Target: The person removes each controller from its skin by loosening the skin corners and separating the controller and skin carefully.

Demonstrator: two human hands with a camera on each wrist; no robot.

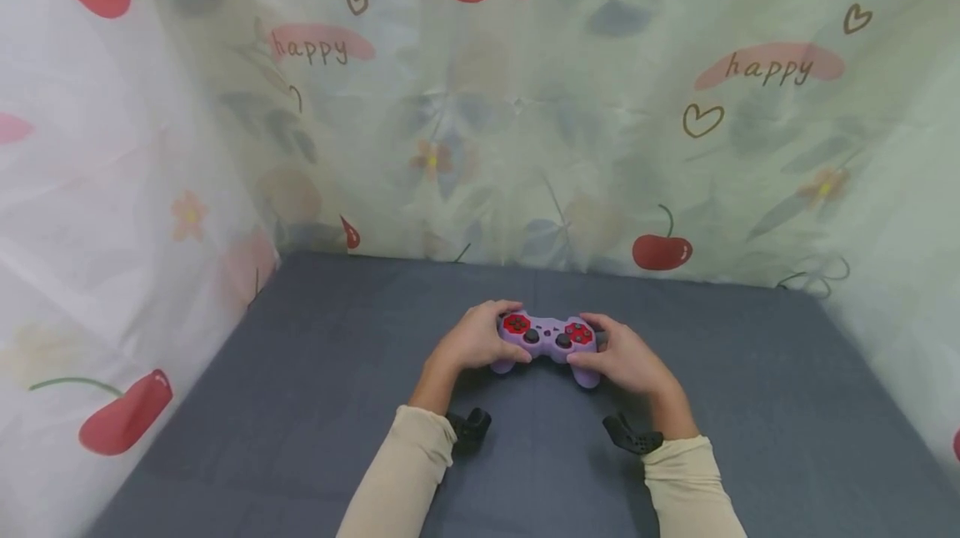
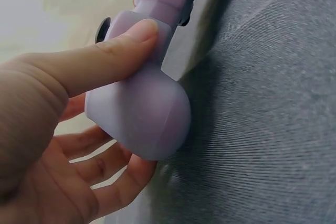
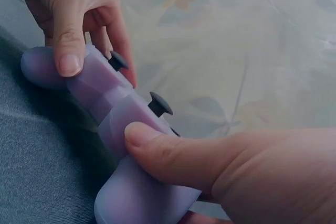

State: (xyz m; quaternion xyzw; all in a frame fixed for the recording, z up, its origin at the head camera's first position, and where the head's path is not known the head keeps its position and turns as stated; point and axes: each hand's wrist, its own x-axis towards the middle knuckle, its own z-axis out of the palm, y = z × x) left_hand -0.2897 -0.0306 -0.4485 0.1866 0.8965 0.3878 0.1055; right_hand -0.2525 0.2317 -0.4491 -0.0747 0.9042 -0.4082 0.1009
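Note:
A purple game controller [image 1: 547, 339] with red button areas and two black thumbsticks is held between both hands, face up, close over the dark grey cloth. My left hand [image 1: 480, 336] grips its left end, the thumb on the near edge and the fingers curled round the far side. At the other end my right hand [image 1: 628, 357] holds it likewise, thumb on the near edge. In the left wrist view, the rounded handle of the controller [image 2: 152, 114] shows between thumb and fingers. Both thumbsticks stand out in the right wrist view, beside the right thumb [image 3: 157, 148].
Dark grey cloth [image 1: 360, 329] covers the table. A pale curtain [image 1: 510, 188] printed with cherries, flowers and "happy" rises behind it and along both sides. Black camera mounts [image 1: 471, 428] sit at both wrists, below the cream sleeves' cuffs.

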